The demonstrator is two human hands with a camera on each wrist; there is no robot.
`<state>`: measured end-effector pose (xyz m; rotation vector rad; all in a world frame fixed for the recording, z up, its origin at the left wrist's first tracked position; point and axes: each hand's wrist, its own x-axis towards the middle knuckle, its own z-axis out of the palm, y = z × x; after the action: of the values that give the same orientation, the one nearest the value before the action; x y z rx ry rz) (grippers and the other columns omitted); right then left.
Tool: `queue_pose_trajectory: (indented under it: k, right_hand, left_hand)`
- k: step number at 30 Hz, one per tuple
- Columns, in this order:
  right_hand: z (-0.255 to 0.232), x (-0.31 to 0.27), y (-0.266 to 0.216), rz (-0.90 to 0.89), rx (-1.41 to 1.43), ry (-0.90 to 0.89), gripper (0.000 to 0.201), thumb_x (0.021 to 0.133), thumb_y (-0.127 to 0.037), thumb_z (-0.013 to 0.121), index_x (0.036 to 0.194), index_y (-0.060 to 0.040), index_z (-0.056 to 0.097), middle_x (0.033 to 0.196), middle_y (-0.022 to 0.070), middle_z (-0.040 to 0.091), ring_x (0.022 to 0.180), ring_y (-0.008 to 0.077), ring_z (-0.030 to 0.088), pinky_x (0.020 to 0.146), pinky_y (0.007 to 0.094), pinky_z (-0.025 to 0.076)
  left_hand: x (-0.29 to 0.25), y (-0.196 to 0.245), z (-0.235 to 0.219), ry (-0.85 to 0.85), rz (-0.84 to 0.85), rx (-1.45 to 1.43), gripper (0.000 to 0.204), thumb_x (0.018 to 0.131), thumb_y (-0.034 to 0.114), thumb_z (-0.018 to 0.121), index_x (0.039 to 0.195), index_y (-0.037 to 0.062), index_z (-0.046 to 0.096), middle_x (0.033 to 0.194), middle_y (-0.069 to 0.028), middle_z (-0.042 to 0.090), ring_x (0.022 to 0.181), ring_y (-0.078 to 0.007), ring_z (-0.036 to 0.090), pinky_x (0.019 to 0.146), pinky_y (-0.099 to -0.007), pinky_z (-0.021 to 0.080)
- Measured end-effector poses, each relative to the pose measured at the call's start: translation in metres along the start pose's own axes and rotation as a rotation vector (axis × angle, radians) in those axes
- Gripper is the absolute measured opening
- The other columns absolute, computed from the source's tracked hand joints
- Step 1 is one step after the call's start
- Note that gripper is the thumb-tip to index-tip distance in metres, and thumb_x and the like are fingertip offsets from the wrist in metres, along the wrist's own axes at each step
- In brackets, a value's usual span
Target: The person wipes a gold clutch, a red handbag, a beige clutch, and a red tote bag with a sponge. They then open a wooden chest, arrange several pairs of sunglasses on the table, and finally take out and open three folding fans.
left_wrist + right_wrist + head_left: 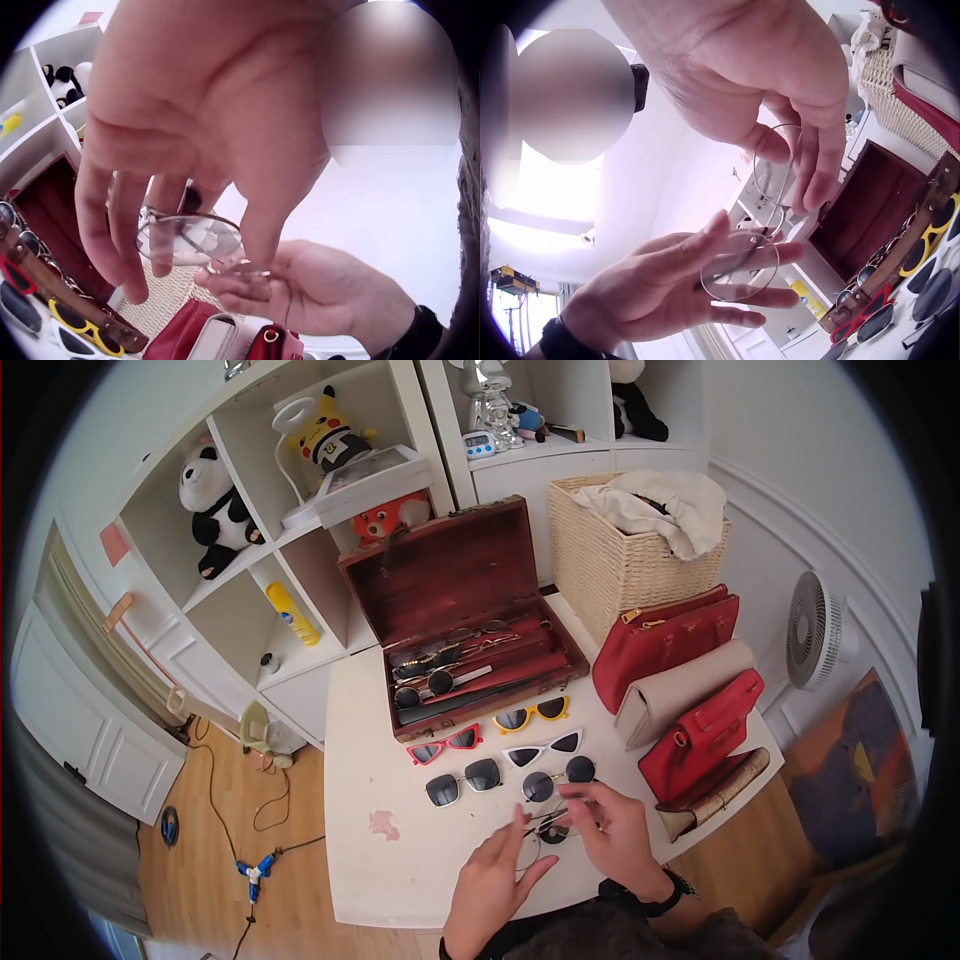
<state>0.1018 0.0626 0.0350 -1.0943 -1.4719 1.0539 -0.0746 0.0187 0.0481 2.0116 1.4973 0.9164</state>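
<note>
Thin wire-rimmed clear eyeglasses are held up over the near side of the white table. My right hand pinches one rim between thumb and fingers. Close to the other lens, my left hand has its thumb and fingers stretched out, and that lens overlaps the fingers in the right wrist view. Beyond the hands lie round dark sunglasses and squarish dark sunglasses. Farther back are red-framed, white-framed and yellow-framed sunglasses. A dark round lens shows partly beneath my right hand.
Behind the sunglasses, an open dark-red case contains several more glasses. Red and beige handbags line the table's right side. A wicker basket stands behind them; a white shelf with plush toys is at the back left.
</note>
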Motion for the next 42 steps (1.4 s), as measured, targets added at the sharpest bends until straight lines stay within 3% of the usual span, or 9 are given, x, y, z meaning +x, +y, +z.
queue_pose_trajectory:
  k: [4,7,9,12,15,21,26,34,42]
  right_hand:
    - [-0.001,0.002,-0.015,0.003,-0.032,-0.041,0.026,0.098,-0.009,0.056,0.121,0.0044,0.058,0.110,0.0197,0.068,0.087,0.0228,0.074,0.069,0.0307,0.058]
    - [0.001,-0.004,-0.009,0.023,0.471,0.021,0.033,0.099,-0.017,0.058,0.125,0.0032,0.055,0.106,0.0170,0.070,0.092,0.0207,0.072,0.072,0.0302,0.057]
    - [-0.011,-0.007,-0.009,0.050,0.015,-0.159,0.036,0.098,-0.021,0.061,0.125,0.0022,0.056,0.102,0.0142,0.071,0.095,0.0207,0.071,0.077,0.0306,0.056]
    - [-0.016,-0.010,-0.003,0.140,-0.136,-0.344,0.036,0.097,-0.022,0.062,0.123,0.0018,0.057,0.102,0.0141,0.071,0.093,0.0229,0.071,0.080,0.0316,0.055]
    - [-0.019,-0.016,0.015,0.064,-0.203,-0.286,0.033,0.095,-0.019,0.064,0.120,-0.0002,0.058,0.101,0.0150,0.071,0.092,0.0266,0.071,0.078,0.0346,0.056]
    - [-0.042,-0.016,0.023,0.055,-0.413,-0.374,0.027,0.090,-0.013,0.063,0.115,-0.0013,0.061,0.098,0.0150,0.070,0.085,0.0342,0.069,0.077,0.0391,0.055]
    - [-0.054,-0.017,0.054,-0.184,-0.889,-0.578,0.015,0.085,-0.015,0.066,0.096,-0.0039,0.065,0.082,0.0124,0.065,0.082,0.0334,0.065,0.076,0.0435,0.052]
    - [-0.051,-0.019,0.080,-0.249,-0.986,-0.650,0.012,0.080,-0.012,0.066,0.089,-0.0050,0.066,0.085,0.0103,0.062,0.085,0.0316,0.064,0.079,0.0424,0.051]
    - [-0.045,-0.018,0.073,-0.301,-0.999,-0.585,0.014,0.078,-0.012,0.066,0.091,-0.0052,0.066,0.089,0.0090,0.061,0.092,0.0285,0.060,0.084,0.0400,0.047]
  left_hand:
    - [0.001,-0.005,0.009,-0.116,-0.120,-0.009,0.065,0.093,0.014,0.065,0.147,-0.0008,0.032,0.112,-0.0196,0.068,0.090,-0.0305,0.071,0.074,-0.0373,0.056]
    - [0.003,-0.005,0.013,-0.115,-0.226,-0.259,0.051,0.095,0.011,0.061,0.138,-0.0025,0.038,0.104,-0.0205,0.070,0.087,-0.0316,0.072,0.073,-0.0382,0.056]
    - [0.005,-0.004,0.019,-0.105,-0.231,-0.339,0.043,0.096,0.010,0.060,0.132,-0.0036,0.041,0.102,-0.0204,0.070,0.086,-0.0349,0.072,0.072,-0.0396,0.056]
    - [0.006,-0.002,0.038,-0.023,-0.131,-0.232,0.040,0.095,0.012,0.061,0.127,-0.0021,0.041,0.098,-0.0257,0.068,0.081,-0.0436,0.068,0.068,-0.0452,0.055]
    - [0.002,-0.006,0.055,-0.270,-0.158,-0.108,0.054,0.095,0.022,0.061,0.132,-0.0065,0.035,0.096,-0.0306,0.066,0.081,-0.0471,0.067,0.068,-0.0500,0.055]
    - [-0.005,-0.015,0.060,-0.352,0.026,0.027,0.058,0.093,0.029,0.065,0.134,-0.0058,0.044,0.101,-0.0240,0.067,0.089,-0.0432,0.066,0.075,-0.0472,0.054]
    - [-0.015,-0.030,0.046,-0.414,-0.069,0.156,0.042,0.091,0.032,0.066,0.118,-0.0002,0.060,0.096,-0.0175,0.068,0.089,-0.0372,0.066,0.075,-0.0442,0.055]
    - [-0.024,-0.037,0.053,-0.352,-0.237,0.327,0.044,0.088,0.033,0.069,0.123,0.0075,0.059,0.101,-0.0086,0.071,0.091,-0.0305,0.069,0.076,-0.0404,0.057]
    - [-0.025,-0.036,0.056,-0.366,-0.192,0.278,0.048,0.088,0.032,0.069,0.128,0.0087,0.056,0.101,-0.0083,0.070,0.089,-0.0303,0.069,0.074,-0.0406,0.057]
